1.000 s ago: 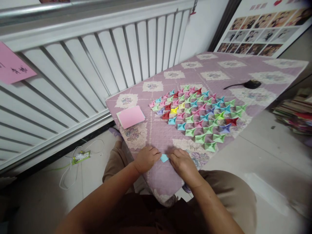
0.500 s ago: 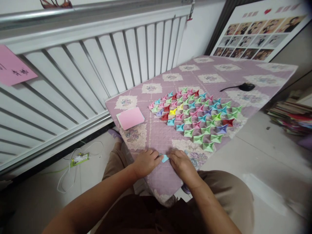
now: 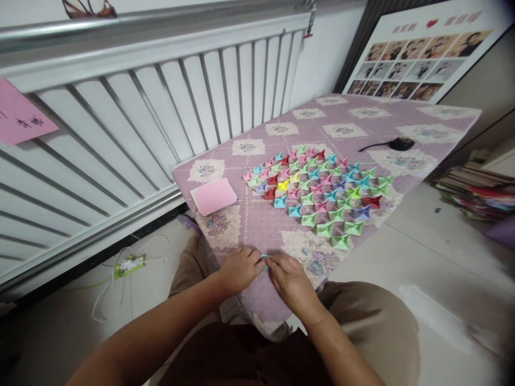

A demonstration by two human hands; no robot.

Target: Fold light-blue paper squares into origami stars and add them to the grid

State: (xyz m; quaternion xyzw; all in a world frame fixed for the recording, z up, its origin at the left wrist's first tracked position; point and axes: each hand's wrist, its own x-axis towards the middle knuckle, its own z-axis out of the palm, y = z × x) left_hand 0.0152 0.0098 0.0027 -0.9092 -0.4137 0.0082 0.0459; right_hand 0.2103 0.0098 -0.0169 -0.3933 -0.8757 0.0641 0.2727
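Between my two hands, at the near corner of the table, is a small piece of folded blue paper (image 3: 264, 257), mostly covered by fingers. My left hand (image 3: 240, 269) has its fingertips closed on the paper's left side. From the right, my right hand (image 3: 287, 276) presses its closed fingers over the other side. Beyond them stand rows of small folded paper pieces (image 3: 307, 198) in green, blue, pink, red, yellow and purple. A stack of pink paper sheets (image 3: 215, 197) lies to the left of these rows.
A purple floral cloth (image 3: 257, 225) covers the table (image 3: 350, 145). A black mouse-like object (image 3: 401, 143) with a cord lies at the far right. A white radiator (image 3: 156, 112) runs along the left. A power strip (image 3: 131, 265) and piled books (image 3: 469, 185) are on the floor.
My right hand has moved left, closer to my left hand, and now covers most of the blue paper. The camera view has shifted slightly.
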